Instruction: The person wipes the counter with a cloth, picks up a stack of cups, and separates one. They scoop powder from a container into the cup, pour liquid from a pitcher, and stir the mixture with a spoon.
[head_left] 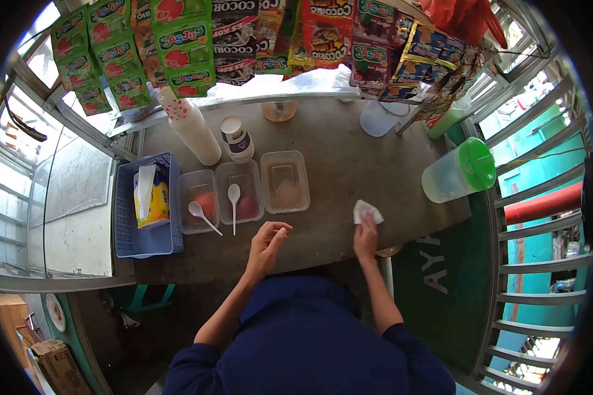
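Note:
My right hand (366, 238) is closed on a crumpled white tissue (362, 209), held down at the counter's surface right of centre. Just above the counter's front part is my left hand (267, 247), its fingers loosely bent and apart, with nothing in them. Beyond it stand three clear plastic tubs. The left tub (186, 183) has orange-red powder and a white spoon (204, 218). In the middle tub (238, 172) are dark pink powder and another white spoon (234, 207). A pale pinkish-brown powder lies in the right tub (284, 162).
A blue basket (126, 230) with a yellow tissue pack (153, 201) stands left. Behind the tubs are stacked paper cups (237, 139) and a tall cup stack (196, 131). A green-lidded jug (458, 172) is at right. Drink sachets (184, 39) hang overhead.

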`<state>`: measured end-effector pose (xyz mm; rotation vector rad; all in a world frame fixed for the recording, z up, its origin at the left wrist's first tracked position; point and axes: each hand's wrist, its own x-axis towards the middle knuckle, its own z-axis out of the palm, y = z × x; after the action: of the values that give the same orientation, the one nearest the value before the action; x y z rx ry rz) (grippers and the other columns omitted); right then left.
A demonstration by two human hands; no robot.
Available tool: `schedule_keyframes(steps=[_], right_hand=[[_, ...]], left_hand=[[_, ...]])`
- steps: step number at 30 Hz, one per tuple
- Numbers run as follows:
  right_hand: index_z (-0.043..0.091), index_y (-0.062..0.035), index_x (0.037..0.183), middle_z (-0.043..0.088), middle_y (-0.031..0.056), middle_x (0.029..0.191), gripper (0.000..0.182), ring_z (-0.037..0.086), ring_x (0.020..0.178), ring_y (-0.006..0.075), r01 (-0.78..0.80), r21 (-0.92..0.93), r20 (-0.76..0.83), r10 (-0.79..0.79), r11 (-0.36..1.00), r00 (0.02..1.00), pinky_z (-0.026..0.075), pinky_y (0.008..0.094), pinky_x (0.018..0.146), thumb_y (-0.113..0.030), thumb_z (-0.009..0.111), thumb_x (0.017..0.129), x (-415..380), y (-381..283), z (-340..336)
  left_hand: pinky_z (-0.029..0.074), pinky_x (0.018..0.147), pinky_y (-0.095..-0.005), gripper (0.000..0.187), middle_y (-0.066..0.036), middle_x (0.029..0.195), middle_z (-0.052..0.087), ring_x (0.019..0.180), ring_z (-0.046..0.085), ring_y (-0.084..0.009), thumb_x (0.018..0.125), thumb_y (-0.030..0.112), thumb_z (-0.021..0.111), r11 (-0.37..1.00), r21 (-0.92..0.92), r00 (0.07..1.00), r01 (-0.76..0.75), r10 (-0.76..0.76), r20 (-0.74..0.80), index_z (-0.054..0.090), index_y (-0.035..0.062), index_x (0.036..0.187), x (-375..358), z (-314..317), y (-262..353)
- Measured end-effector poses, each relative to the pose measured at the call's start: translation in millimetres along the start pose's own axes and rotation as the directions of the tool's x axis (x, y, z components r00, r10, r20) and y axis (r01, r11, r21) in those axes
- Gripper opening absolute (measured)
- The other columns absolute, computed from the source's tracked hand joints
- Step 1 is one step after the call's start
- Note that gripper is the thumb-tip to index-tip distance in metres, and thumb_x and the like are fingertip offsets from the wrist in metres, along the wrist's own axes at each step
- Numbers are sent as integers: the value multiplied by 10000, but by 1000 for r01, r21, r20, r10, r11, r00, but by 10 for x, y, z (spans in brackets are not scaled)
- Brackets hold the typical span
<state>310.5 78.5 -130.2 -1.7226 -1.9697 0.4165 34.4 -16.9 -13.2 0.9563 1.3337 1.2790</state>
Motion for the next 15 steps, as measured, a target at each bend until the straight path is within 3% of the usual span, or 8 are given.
schedule_keyframes(steps=[3, 4, 6, 7, 9, 11, 14, 15], right_hand=[[608, 18, 1088, 536, 209, 1215, 297, 484, 1158, 352, 240, 78, 160, -250, 968, 955, 383, 402, 991, -27, 513, 810, -314, -558, 56], [608, 18, 1088, 536, 209, 1215, 297, 484, 1158, 352, 240, 78, 171, -250, 968, 953, 383, 402, 991, -27, 513, 810, -371, -649, 4], [633, 7, 1030, 593, 199, 1108, 260, 538, 1068, 348, 134, 384, 418, -302, 914, 857, 427, 402, 919, -12, 513, 799, -414, -792, -105], [633, 7, 1030, 593, 199, 1108, 260, 538, 1068, 348, 132, 384, 427, -302, 914, 852, 427, 402, 919, -12, 513, 799, -364, -787, -161], [638, -6, 1020, 620, 189, 1014, 258, 569, 979, 348, 84, 307, 164, -140, 948, 976, 450, 403, 842, -7, 511, 795, -127, -660, -326], [638, 2, 980, 624, 187, 951, 238, 568, 914, 359, 138, 209, -66, -126, 968, 990, 446, 418, 793, -2, 494, 791, 69, -541, -463], [626, 39, 905, 619, 199, 880, 167, 586, 835, 370, 168, 43, -113, -162, 985, 980, 465, 418, 756, -15, 512, 795, -84, -537, -312], [604, 27, 815, 597, 195, 815, 123, 563, 775, 367, 246, 39, 115, -249, 968, 962, 453, 430, 728, -54, 511, 809, -298, -636, -188]], left_hand=[[418, 742, -243, 197, -37, 951, 540, 866, 536, -109, 917, 178, 525, 999, -51, 999, 4, -6, -39, 611, 17, 993, -22, -43, 18], [417, 739, -241, 198, -34, 955, 542, 864, 536, -107, 917, 180, 526, 999, -51, 999, 5, -7, -50, 611, 17, 992, -33, -61, 24], [416, 735, -239, 199, -32, 959, 544, 861, 536, -104, 917, 181, 527, 999, -53, 998, 8, -11, -66, 611, 17, 990, -25, -104, 32], [416, 732, -238, 200, -28, 958, 546, 857, 536, -103, 917, 182, 526, 999, -43, 997, 7, -10, -73, 611, 16, 989, -30, -136, 30], [416, 728, -236, 201, -25, 958, 549, 853, 536, -101, 917, 183, 525, 999, -35, 996, 18, -21, -83, 612, 15, 987, -55, -190, 6], [415, 720, -230, 204, -20, 949, 550, 850, 533, -99, 918, 185, 524, 1000, -17, 994, -8, 6, -108, 612, 14, 988, -56, -241, -19], [416, 728, -230, 207, -17, 946, 551, 849, 530, -94, 921, 186, 520, 1000, -17, 993, 23, -25, -117, 612, 13, 988, -77, -289, 5], [415, 733, -229, 207, -15, 947, 551, 850, 529, -92, 922, 185, 518, 999, -26, 992, 37, -40, -123, 612, 13, 989, -80, -293, 6]])
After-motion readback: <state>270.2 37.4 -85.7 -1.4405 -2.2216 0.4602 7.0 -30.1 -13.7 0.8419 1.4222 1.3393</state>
